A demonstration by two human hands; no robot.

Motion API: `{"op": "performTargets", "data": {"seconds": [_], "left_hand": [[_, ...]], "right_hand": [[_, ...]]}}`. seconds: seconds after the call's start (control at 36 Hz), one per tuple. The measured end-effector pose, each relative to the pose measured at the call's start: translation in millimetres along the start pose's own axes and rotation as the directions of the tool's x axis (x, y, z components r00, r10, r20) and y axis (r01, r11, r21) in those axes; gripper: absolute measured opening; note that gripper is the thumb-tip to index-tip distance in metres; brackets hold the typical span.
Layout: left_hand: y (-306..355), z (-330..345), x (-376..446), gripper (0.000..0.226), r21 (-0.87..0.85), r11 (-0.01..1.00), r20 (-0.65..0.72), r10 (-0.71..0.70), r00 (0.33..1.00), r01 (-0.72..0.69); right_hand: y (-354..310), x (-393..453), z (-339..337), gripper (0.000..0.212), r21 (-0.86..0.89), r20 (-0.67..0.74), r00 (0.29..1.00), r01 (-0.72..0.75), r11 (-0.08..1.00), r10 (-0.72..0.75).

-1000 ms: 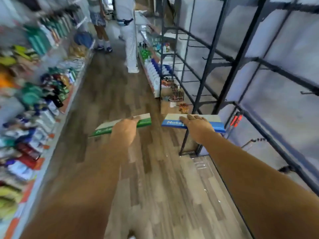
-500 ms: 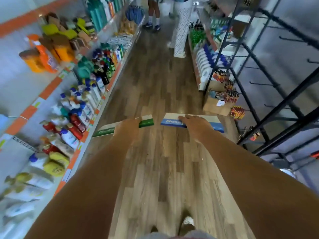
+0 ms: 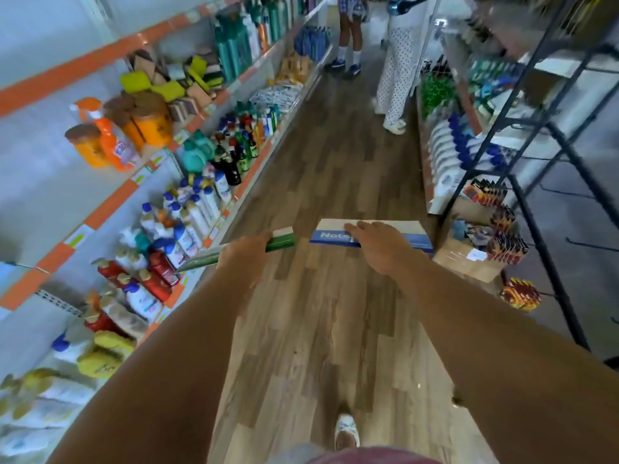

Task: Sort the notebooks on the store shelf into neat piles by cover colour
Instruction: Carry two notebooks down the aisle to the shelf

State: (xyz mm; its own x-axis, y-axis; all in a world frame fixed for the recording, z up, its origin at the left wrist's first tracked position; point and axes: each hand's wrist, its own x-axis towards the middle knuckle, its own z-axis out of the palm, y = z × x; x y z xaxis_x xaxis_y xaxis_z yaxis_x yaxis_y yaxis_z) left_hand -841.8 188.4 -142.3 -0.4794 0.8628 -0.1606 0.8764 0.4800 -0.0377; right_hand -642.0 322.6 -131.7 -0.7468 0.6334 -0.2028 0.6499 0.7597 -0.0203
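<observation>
- Green runs along the near edge of the green notebook [image 3: 280,242], with a pale cover above it; the book is thin, seen almost edge-on, and tilts down toward the left shelf [image 3: 110,202].
- The left hand [image 3: 246,254] grips this notebook near its middle, fingers curled around it and hidden under the cover.
- Just beside it, on its right and not touching, is the blue notebook [image 3: 415,241]: a beige cover with a blue band along the near edge, where white letters reading "Note" show before the hand covers the rest.
- The right hand [image 3: 378,244] holds the blue notebook from above, fingers [image 3: 360,226] lying across the cover, the thumb out of sight.
- Both notebooks are held out in the air over the wooden floor [image 3: 318,329] of the aisle, roughly level with each other.
- Left of the green notebook, the shelf carries bottles, tubs and sponges, blurred.
- Right of the blue notebook stands a black metal rack [image 3: 536,209], with a cardboard box [image 3: 469,262] at its foot.
- Far beyond the notebooks, two people [image 3: 395,72] stand in the aisle.
</observation>
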Motion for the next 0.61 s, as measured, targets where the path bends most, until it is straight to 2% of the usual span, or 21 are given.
{"op": "performTargets", "data": {"seconds": [0.28,0.61], "left_hand": [[15,-32,99,0.054,-0.031,0.993,0.010,-0.117,0.993,0.117],[-14,-41,241,0.052,-0.062,0.989,-0.028,-0.134,0.991,0.132]], "right_hand": [[54,107,-36,0.052,-0.035,-0.033,0.998,0.051,0.998,-0.052],[72,249,-62,0.055,-0.067,-0.052,0.996,0.073,0.995,-0.076]]}}
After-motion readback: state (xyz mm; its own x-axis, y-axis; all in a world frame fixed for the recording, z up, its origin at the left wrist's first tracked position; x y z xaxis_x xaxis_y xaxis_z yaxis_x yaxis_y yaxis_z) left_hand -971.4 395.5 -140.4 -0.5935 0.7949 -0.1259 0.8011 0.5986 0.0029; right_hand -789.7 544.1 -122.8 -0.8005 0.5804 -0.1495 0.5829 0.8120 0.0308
